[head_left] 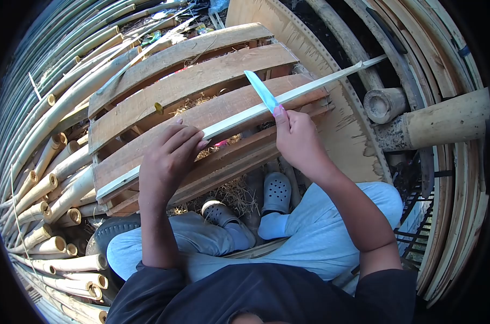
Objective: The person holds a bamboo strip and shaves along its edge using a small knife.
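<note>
A long pale bamboo strip (237,119) lies slantwise over a wooden pallet (185,81), its far end reaching past the pallet to the upper right. My left hand (169,154) is closed around the strip toward its lower left part. In my right hand (300,136) is a knife (261,90), its handle hidden by the closed fingers. The blade crosses the strip and points up and to the left, with my right thumb right at its base.
Bamboo poles (66,189) are heaped along the left side. Beyond the pallet, a curved-looking plywood sheet (358,129) lies at right. Thick bamboo (444,121) and long slats (466,216) line the right edge. Grey clogs (277,191) stand among shavings below the pallet.
</note>
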Motion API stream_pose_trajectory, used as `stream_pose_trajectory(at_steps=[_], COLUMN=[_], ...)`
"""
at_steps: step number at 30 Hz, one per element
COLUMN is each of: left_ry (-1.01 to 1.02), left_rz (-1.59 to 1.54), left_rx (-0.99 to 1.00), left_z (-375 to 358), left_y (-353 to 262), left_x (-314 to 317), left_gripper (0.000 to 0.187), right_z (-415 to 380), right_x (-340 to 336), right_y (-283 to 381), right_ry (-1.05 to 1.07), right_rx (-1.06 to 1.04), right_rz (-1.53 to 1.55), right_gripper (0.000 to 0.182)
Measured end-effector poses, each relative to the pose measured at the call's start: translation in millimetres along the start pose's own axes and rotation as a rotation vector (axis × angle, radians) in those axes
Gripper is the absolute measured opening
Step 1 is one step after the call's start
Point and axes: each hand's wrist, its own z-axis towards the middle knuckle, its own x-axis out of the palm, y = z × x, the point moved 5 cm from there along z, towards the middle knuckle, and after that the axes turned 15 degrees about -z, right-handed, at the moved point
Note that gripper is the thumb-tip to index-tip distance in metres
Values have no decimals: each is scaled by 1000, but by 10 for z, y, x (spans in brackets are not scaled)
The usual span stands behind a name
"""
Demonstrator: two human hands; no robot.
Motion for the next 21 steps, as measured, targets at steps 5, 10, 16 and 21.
stream_pose_trajectory(at_steps=[5,10,16,21], left_ry=[-11,-7,-30,-10], left_rz=[-24,-36,-37,-42], left_rx=[-39,-20,-34,-30], left_z=[0,-11,13,21], left_y=[-23,-9,-36,-47], left_x=[-9,15,3,-26], left_gripper=[16,16,15,16], right_z=[190,-1,37,61], right_x=[-264,35,31,-15], right_y=[-205,-16,67,11], right_ry=[37,12,-37,-5], right_rx=[265,19,44,11], right_rz=[60,74,67,115], right_gripper=[54,56,54,53])
